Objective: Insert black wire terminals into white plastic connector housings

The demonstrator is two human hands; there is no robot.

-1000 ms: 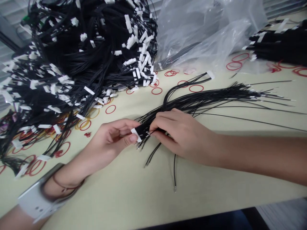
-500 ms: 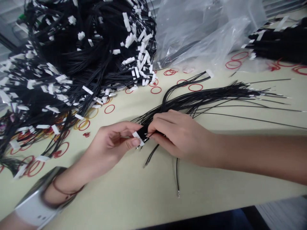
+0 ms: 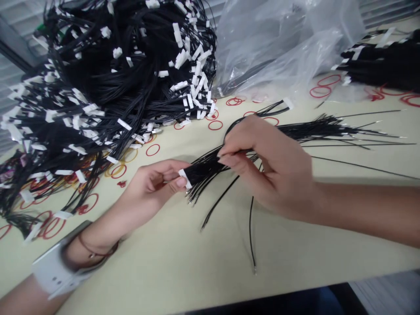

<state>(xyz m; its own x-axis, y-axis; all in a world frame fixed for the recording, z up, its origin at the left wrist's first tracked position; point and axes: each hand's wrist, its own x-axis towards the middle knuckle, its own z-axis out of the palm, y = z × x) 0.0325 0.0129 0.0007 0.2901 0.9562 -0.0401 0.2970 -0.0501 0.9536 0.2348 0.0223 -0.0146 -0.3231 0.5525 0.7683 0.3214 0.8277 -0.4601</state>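
My left hand [image 3: 154,186] pinches a small white connector [image 3: 184,178] at the near end of a loose bundle of thin black wires [image 3: 295,133]. The bundle fans out to the right across the pale table [image 3: 183,262]. A little to the right and higher, my right hand [image 3: 265,164] has its fingers closed on the wires beside the connector. Two or three loose wire ends [image 3: 251,236] trail toward the table's front edge.
A big heap of black wires with white connectors [image 3: 108,83] fills the back left. A clear plastic bag [image 3: 278,43] lies at the back middle, another wire bundle [image 3: 380,65] at the far right. Red rubber bands [image 3: 151,149] are scattered about. A white wrist device [image 3: 52,271] sits on my left arm.
My right hand has lifted and slid rightward along the wires, away from the connector. My left hand has held its pinch almost still. One loose wire end has shifted nearer the front edge.
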